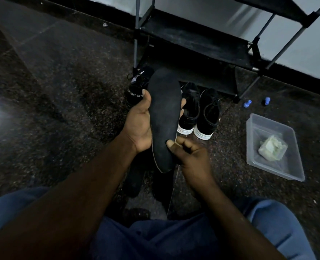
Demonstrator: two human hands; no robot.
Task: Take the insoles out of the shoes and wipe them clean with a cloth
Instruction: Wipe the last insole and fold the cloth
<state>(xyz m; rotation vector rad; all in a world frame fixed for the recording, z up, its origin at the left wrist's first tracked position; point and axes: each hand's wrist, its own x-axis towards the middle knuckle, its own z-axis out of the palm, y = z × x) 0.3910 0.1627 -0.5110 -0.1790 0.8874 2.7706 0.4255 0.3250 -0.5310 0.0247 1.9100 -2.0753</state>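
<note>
Head view: left hand grips the black insole at mid-length; right hand pinches its heel edge. The cloth lies in a tub well right of that hand; reaching for it risks the limp insole slipping to the floor.

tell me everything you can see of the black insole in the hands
The flat black foot-shaped insole looks like matte fabric or foam, with a thin pale edge along its lower left rim. It is held above the dark floor, toe end pointing away. The left hand wraps its middle, thumb on the left edge; the right hand pinches the edge near the heel.
</note>
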